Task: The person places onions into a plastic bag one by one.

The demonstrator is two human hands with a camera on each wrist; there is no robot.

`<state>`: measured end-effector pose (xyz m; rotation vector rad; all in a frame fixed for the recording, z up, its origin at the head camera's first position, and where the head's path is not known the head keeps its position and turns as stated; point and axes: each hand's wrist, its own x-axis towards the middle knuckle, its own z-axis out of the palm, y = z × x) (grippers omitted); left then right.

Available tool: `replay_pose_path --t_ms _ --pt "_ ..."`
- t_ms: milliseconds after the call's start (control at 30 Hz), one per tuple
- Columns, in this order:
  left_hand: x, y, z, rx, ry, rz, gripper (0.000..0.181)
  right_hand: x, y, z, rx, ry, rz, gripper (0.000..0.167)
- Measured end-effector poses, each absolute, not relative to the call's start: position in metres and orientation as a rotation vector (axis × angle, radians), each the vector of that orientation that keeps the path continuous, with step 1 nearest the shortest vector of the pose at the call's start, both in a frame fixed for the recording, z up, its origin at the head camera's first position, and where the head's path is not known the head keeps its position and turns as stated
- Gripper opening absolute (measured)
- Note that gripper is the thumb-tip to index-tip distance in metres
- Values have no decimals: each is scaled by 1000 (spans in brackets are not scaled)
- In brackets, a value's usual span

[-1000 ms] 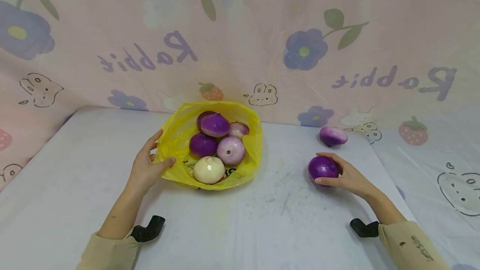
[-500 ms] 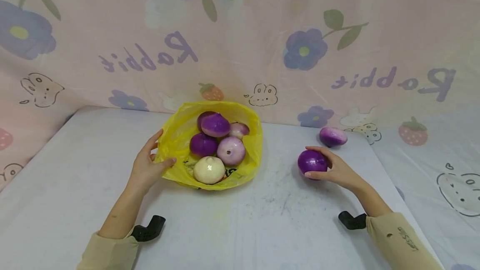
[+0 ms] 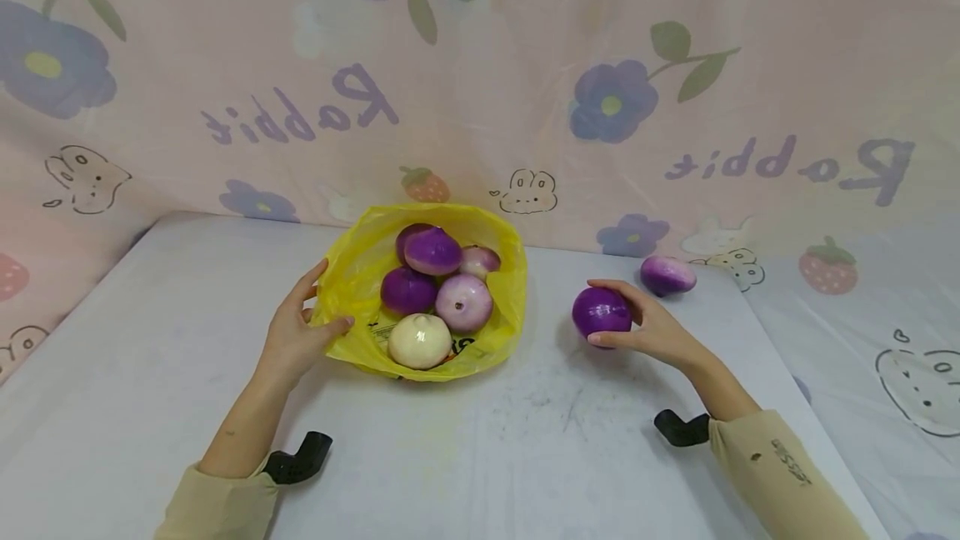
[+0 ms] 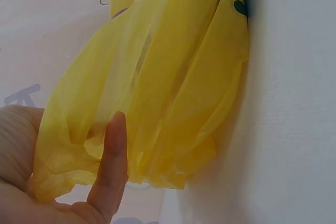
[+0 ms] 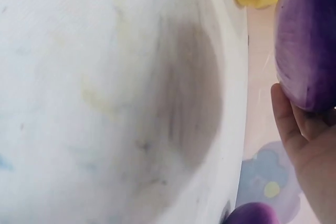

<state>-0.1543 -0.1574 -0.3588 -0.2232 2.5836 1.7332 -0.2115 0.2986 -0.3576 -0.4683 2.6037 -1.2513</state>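
Note:
A yellow plastic bag (image 3: 352,273) stands with its mouth open on the table, several onions inside, among them a white one (image 3: 420,342) at the front and a pale purple one (image 3: 463,303). My left hand (image 3: 295,340) holds the bag's left rim, thumb inside; the left wrist view shows fingers (image 4: 111,166) against the yellow plastic (image 4: 157,87). To the right of the bag, my right hand (image 3: 660,330) grips a dark purple onion (image 3: 602,312) between thumb and fingers. In the right wrist view that onion (image 5: 307,43) is above the table, over its shadow.
Another purple onion (image 3: 667,276) lies at the table's back right, behind my right hand. The white table (image 3: 480,457) ends at a printed cloth (image 3: 465,82) hanging behind it. Black devices are strapped at both wrists.
My right hand has moved left and slightly toward the back with the dark purple onion, closer to the bag. My left hand keeps its hold on the rim.

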Motion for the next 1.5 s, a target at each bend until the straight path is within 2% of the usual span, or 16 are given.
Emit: replay_pose_path --t_ms 1500 --pt "-155 -158 -362 -234 2611 1747 86 -225 216 -325 -827 2403 -1451 73"
